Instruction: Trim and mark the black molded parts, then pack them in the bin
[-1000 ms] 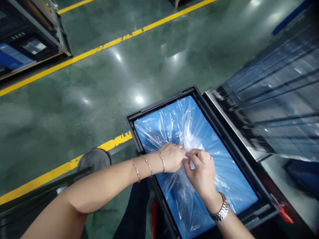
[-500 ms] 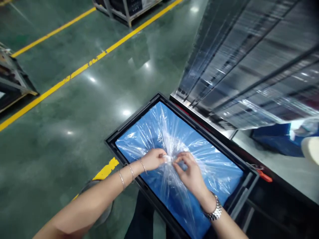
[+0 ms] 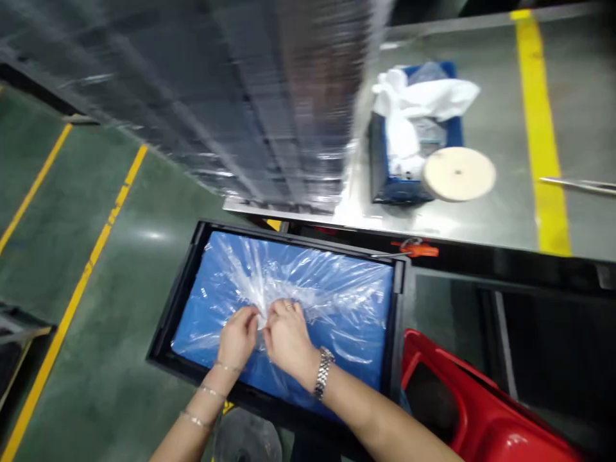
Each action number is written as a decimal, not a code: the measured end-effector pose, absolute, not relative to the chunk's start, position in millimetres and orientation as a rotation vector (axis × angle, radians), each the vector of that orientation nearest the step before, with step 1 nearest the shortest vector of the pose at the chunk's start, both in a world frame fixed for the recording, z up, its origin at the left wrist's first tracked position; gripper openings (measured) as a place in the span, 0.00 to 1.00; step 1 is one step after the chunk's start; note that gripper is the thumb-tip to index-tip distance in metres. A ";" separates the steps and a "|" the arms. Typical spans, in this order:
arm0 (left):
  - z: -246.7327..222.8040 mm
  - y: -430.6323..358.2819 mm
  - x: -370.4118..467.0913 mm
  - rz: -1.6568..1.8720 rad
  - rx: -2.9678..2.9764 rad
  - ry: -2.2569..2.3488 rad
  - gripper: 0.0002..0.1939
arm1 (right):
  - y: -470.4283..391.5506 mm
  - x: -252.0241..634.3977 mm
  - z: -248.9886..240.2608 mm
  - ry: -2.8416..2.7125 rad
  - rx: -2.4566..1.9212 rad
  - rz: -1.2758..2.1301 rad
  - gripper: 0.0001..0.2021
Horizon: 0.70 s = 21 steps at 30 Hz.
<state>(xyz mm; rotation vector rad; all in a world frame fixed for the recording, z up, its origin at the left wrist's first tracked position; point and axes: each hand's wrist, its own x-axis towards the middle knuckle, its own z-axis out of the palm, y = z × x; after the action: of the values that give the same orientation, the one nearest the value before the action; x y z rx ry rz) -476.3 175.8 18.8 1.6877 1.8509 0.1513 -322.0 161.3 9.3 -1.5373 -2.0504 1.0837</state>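
Observation:
A clear plastic bag (image 3: 322, 296) lies crinkled over a blue sheet or lining (image 3: 353, 350) inside a black rectangular crate (image 3: 184, 289). Its film is drawn together into a whitish bunch near the middle, with creases fanning outward. My left hand (image 3: 237, 338) pinches this bunch from the left, thumb and fingers closed on it. From the right, my right hand (image 3: 290, 337) grips the same bunch with bent fingers, its tips almost touching the left hand's. The fingers partly cover the gathered part. What lies beneath the blue layer is hidden.
A tall film-wrapped stack (image 3: 216, 96) stands beyond the crate. An orange-handled tool (image 3: 418, 249) lies at the crate's far right corner. A blue bin (image 3: 378, 173) with white material and a cream disc (image 3: 459, 173) stand behind. A red plastic seat-like object (image 3: 486, 410) is at right.
My view has swung right, bringing the blue bin and red object into sight. Both hands remain at the bunched plastic; the right hand's fingers have closed in on it.

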 end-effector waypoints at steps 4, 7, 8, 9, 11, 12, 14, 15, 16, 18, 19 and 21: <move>18.6 159.8 -438.0 0.251 2.239 2.087 0.15 | 131.1 -254.5 26.4 -2.023 -1.436 1.133 0.08; 11.8 149.1 -397.0 0.285 2.382 2.015 0.21 | 90.5 -191.1 24.3 -2.030 -1.400 1.122 0.07; 6.3 146.0 -381.3 0.248 2.379 1.997 0.24 | 76.8 -173.1 19.1 -2.049 -1.396 1.110 0.07; -0.3 143.2 -365.7 0.184 2.364 2.002 0.27 | 64.4 -158.2 11.8 -2.078 -1.380 1.094 0.06; -14.9 139.5 -337.8 0.026 2.349 2.057 0.32 | 46.0 -138.7 -6.3 -2.155 -1.312 1.050 0.06; -21.3 138.8 -327.1 -0.024 2.345 2.083 0.35 | 40.4 -134.2 -15.4 -2.196 -1.262 1.022 0.06; -30.0 139.5 -313.1 -0.045 2.327 2.113 0.40 | 35.4 -133.5 -30.0 -2.252 -1.190 0.970 0.06; -31.9 140.6 -309.6 -0.034 2.313 2.118 0.41 | 35.1 -135.9 -34.5 -2.263 -1.179 0.949 0.07; -32.4 141.9 -307.7 -0.021 2.301 2.119 0.41 | 35.5 -138.9 -37.3 -2.264 -1.179 0.936 0.07; -31.5 144.1 -306.9 -0.017 2.298 2.125 0.41 | 36.5 -144.5 -38.7 -2.242 -1.194 0.923 0.07; -30.9 144.7 -307.1 -0.020 2.310 2.130 0.41 | 36.6 -146.4 -38.6 -2.226 -1.201 0.920 0.07; -30.9 144.5 -307.9 -0.015 2.329 2.140 0.41 | 35.6 -148.4 -38.9 -2.189 -1.213 0.913 0.06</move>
<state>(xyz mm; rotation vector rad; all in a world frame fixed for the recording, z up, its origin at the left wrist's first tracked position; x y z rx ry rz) -307.9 144.5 -30.9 2.3292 2.1404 -0.0149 -148.4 35.6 -38.9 -1.2126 -2.1887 0.9133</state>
